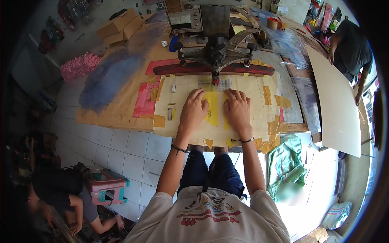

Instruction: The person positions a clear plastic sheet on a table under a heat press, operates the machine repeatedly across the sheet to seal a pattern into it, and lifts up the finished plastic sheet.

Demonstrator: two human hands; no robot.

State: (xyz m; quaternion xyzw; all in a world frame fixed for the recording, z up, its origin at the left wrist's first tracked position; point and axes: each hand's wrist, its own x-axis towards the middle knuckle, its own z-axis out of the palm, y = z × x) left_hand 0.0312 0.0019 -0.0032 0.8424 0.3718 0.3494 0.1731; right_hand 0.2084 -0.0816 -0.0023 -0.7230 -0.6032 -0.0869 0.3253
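My left hand [193, 108] and my right hand [238, 108] lie palm down on a pale taped board [182, 83], thumbs apart from the fingers. Their fingertips rest at the lower corners of a small clear plastic sheet [207, 84]; I see no clear pinch on it. Between the hands runs a yellow strip [212, 109]. Just beyond the fingers stands a dark metal press head [216, 50] with spread arms, its red-tipped lower end over the sheet. Behind the sheet lies a long dark red bar [182, 69]. Two small metal blocks, one of them here [174, 88], sit left of my left hand.
A control box [184, 20] stands behind the press. Plastic film [113, 77] covers the table's left side, near a cardboard box [120, 26]. At right, a person [350, 46] stands by a large pale sheet [334, 101]. Another person [60, 194] crouches lower left near stools [109, 188].
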